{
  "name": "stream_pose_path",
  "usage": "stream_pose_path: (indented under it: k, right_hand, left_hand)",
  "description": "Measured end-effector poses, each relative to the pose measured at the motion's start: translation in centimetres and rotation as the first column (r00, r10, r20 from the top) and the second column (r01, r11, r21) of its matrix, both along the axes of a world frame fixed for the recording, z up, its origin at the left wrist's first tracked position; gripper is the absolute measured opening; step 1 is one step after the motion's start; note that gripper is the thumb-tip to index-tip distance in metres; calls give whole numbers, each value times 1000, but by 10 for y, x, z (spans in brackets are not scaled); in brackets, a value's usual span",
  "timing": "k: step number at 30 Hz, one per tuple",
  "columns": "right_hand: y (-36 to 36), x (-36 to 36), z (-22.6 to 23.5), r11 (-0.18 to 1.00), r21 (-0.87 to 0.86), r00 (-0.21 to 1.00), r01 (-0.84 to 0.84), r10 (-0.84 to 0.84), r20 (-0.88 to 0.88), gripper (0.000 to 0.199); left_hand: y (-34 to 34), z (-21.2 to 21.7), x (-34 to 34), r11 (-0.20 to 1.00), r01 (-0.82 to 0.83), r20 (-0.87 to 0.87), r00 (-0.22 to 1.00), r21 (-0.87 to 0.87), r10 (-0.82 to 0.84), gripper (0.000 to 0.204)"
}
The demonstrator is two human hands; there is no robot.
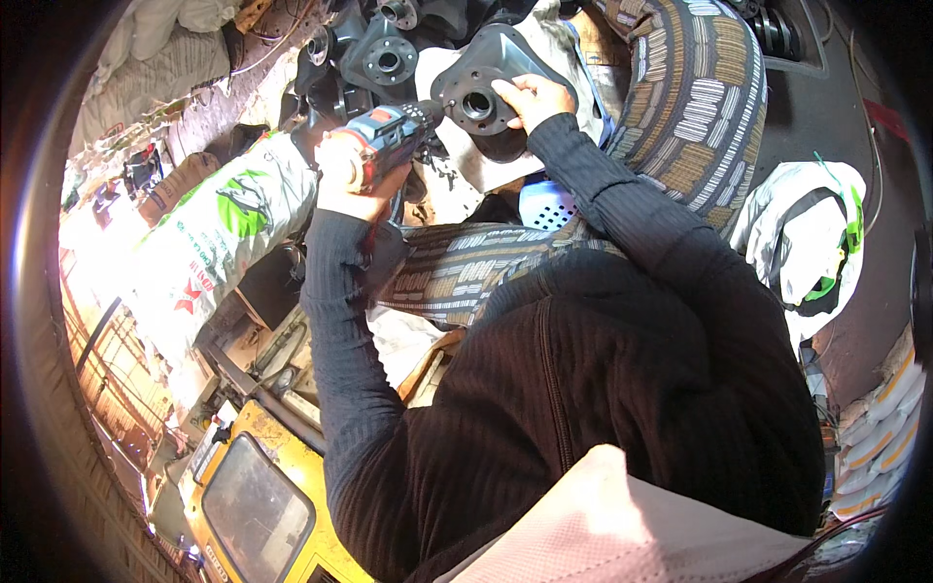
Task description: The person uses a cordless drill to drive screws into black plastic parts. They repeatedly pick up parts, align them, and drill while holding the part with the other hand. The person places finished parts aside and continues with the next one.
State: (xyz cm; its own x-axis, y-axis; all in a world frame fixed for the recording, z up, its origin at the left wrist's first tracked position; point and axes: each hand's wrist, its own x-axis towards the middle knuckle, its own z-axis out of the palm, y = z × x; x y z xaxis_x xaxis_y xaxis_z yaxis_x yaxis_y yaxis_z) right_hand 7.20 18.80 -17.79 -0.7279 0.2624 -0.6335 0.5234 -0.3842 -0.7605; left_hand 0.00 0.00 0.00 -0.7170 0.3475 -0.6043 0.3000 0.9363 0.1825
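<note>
Fabric, pale pink and quilted (622,525), sits closest to us at the lower edge, and above it our black ribbed top (603,389) fills the middle of the view and hides whatever lies under it. To the lower left we see a yellow machine with a glass panel (258,505). Both forearms run upward from the top in black sleeves. Our left hand (342,175) is wrapped tight around the grip of a blue and red cordless drill (394,124), whose nose points right toward a dark grey metal flange part with a round centre hole (478,97). Our right hand (533,97) lies on the right edge of that part, fingers curled over its rim, holding it steady on a white cloth (457,165). The part lies near the top centre of the view, just beside the drill's nose; we cannot tell whether they touch. A striped patterned cloth (695,107) covers our legs to the right and below the hands. Left of the drill lies a white printed sack (219,228). Beyond the hands, more dark flange castings (389,58) are piled together. At far right lies a white and green garment (816,243).
</note>
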Motion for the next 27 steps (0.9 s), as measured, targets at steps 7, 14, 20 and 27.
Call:
stream_pose_path:
  k: [7, 14, 20, 27]
  right_hand:
    - [-3, 0, -2, 998, 48, 999, -34, 35, -19, 34]
    - [1, 0, 4, 996, 30, 996, -84, 83, 30, 24]
    - [1, -2, 3, 997, 18, 996, -81, 80, 50, 27]
    - [7, -1, -1, 980, 117, 987, -164, 163, 12, 32]
  left_hand:
    - [1, -1, -18, 985, 137, 175, 978, -105, -117, 53]
    - [-36, -35, -9, 976, 156, 49, 985, 152, -165, 39]
    - [-45, -54, -11, 930, -288, 270, 936, 226, 225, 35]
    - [-26, -27, -2, 977, 203, 76, 977, -57, -199, 41]
